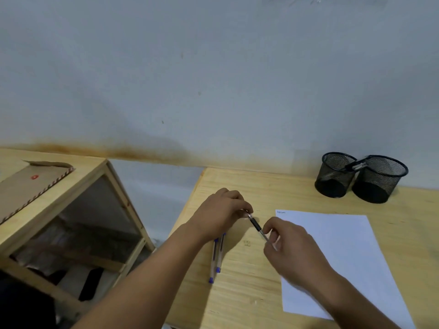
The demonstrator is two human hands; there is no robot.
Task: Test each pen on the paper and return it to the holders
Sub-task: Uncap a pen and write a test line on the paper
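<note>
Pinching one pen [257, 227] at both ends in mid-frame: left hand [222, 213] fingertips clamping its upper end, right hand [288, 245] fingers curling round its lower part, black grip showing between them. Hovering just above the table [242, 293], left of the paper [344, 252]. Lying under the left wrist, two blue-capped pens [216, 257] side by side. Standing at upper right, touching, two mesh holders [361, 178], one dark pen inside.

Three pens [257, 227] on the counter [249, 293], two mesh holders [336, 174], one sheet of paper [344, 252], two hands [223, 212].
</note>
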